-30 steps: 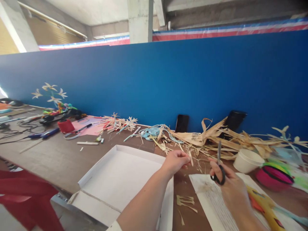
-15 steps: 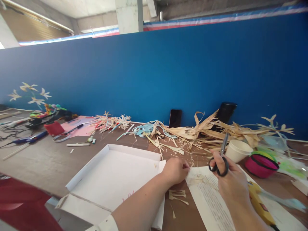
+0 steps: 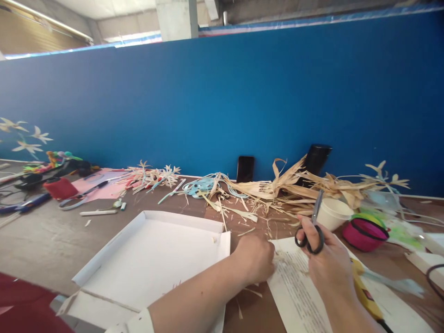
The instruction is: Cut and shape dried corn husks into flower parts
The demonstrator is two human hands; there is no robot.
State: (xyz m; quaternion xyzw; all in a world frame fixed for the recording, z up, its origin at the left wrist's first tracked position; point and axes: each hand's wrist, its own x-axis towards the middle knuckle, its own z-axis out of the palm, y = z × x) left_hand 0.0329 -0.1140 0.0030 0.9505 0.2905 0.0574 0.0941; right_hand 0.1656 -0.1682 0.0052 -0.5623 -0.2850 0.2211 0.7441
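Note:
My right hand grips a pair of black-handled scissors, blades pointing up, above a printed sheet of paper. My left hand is closed, low over the table between the white box and that sheet. Its fingertips are turned down and away, so what they hold, if anything, is hidden. Pale fibre scraps lie on the sheet beside it. Thin cut strips lie just below the left hand, partly covered by it. A yellow glue gun rests right of my right wrist.
Dried husks are heaped along the blue partition, with a phone and a black cylinder against it. A white cup and a pink pouch stand right. Pale flowers and blue cords lie behind the box.
My left hand has come down from near the husks, where it pinched a thin pale piece, to beside the sheet. The scissors stay in my right hand. The view has turned right.

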